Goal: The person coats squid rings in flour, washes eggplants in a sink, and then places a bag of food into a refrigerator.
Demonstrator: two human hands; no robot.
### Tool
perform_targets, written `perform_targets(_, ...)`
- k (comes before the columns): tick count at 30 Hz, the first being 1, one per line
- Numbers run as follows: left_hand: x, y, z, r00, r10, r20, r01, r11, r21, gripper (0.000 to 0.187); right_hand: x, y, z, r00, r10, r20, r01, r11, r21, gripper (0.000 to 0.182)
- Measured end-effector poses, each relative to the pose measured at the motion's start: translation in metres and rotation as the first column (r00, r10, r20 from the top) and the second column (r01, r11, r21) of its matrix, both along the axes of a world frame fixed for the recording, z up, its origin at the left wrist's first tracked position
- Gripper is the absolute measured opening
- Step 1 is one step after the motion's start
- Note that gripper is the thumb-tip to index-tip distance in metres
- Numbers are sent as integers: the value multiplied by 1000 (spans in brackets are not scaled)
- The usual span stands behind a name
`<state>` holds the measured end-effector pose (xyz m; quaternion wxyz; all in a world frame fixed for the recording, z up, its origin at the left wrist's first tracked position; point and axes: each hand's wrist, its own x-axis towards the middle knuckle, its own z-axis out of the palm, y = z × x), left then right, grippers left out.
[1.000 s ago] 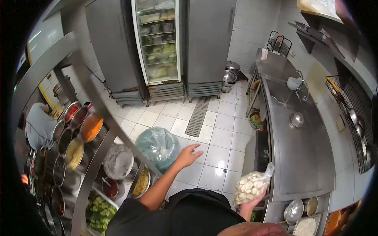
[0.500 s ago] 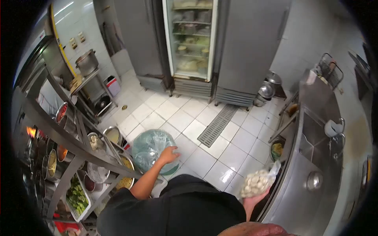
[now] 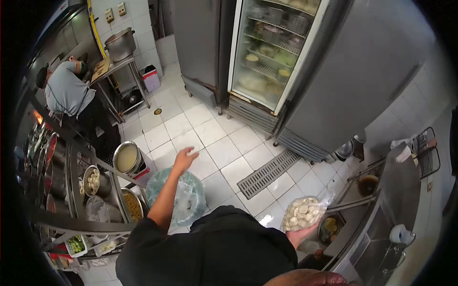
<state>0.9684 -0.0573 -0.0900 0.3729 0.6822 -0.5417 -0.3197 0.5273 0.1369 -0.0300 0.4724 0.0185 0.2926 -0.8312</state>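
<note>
My right hand [image 3: 301,235], at the lower right, supports a clear plastic bag [image 3: 301,214] from below. The bag is full of pale, rounded pieces that look like sliced mushrooms. My left hand [image 3: 183,160] reaches forward over the floor, fingers apart and nothing in them. Beneath that forearm stands a large round bin with a greenish plastic liner [image 3: 192,202]. Ahead is a glass-door refrigerator [image 3: 274,62], closed, with filled shelves. My left hand is well apart from it.
A co-worker [image 3: 71,90] leans over the stove at the left. Pots and food containers crowd the left shelving, among them a pot of pale liquid [image 3: 128,158]. A floor drain grate [image 3: 268,173] lies ahead. On the right runs a steel sink counter [image 3: 377,248].
My view has swung left and closer to the refrigerator. My left hand has moved forward, past the bin. The bag stays in my right hand. The co-worker has come into fuller view.
</note>
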Motion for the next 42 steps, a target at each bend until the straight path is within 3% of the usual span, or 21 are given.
perform_targets(3, -24, -105, 67, 997, -31, 64, 39, 990, -132, 54, -11, -45, -21, 1000, 19, 18, -19, 999, 32, 69)
perform_targets(8, -40, -283, 177, 980, -87, -180, 15, 930, -366, 58, -46, -115, -71, 994, 97, 45, -97, 995, 2, 69)
perform_targets(11, -37, -387, 229, 999, -19, -48, -9, 857, -516, 53, -56, -190, -73, 988, 148, 49, -149, 988, 25, 66)
perform_targets(14, -38, -463, 270, 980, -12, -198, -94, 850, -518, 57, -69, -265, -73, 993, 110, 38, -114, 988, 106, 65)
perform_targets(17, -30, -530, 298, 980, 136, -148, -194, 830, -522, 61, -60, -350, -53, 986, 162, -38, -155, 977, 146, 63)
perform_targets(18, -23, -550, 305, 974, 208, -87, -221, 800, -558, 64, -53, -381, -33, 968, 220, -118, -199, 966, 162, 62)
perform_targets(21, -1, -604, 326, 948, 316, -34, -276, 767, -578, 66, -64, -452, -51, 917, 383, -112, -381, 924, 41, 61)
perform_targets(24, 16, -645, 337, 933, 356, -51, -322, 763, -561, 69, -43, -527, -35, 900, 434, 40, -432, 900, -64, 61)
perform_targets(29, 55, -747, 333, 897, 441, 0, -346, 703, -622, 73, 17, -595, -31, 927, 376, 12, -371, 919, -132, 62)
perform_targets(32, 78, -802, 328, 881, 466, -77, -386, 617, -686, 73, 63, -613, -21, 939, 342, -37, -343, 928, -142, 61)
perform_targets(35, 100, -844, 332, 906, 403, -128, -369, 605, -706, 69, 117, -615, -7, 967, 255, -30, -256, 962, -96, 60)
perform_targets(37, 111, -860, 338, 928, 295, -228, -371, 663, -650, 60, 144, -616, -6, 983, 177, -49, -180, 982, -55, 61)
perform_targets(42, 123, -848, 348, 946, 212, -243, -321, 690, -648, 51, 189, -627, -14, 979, 205, 15, -203, 976, -75, 61)
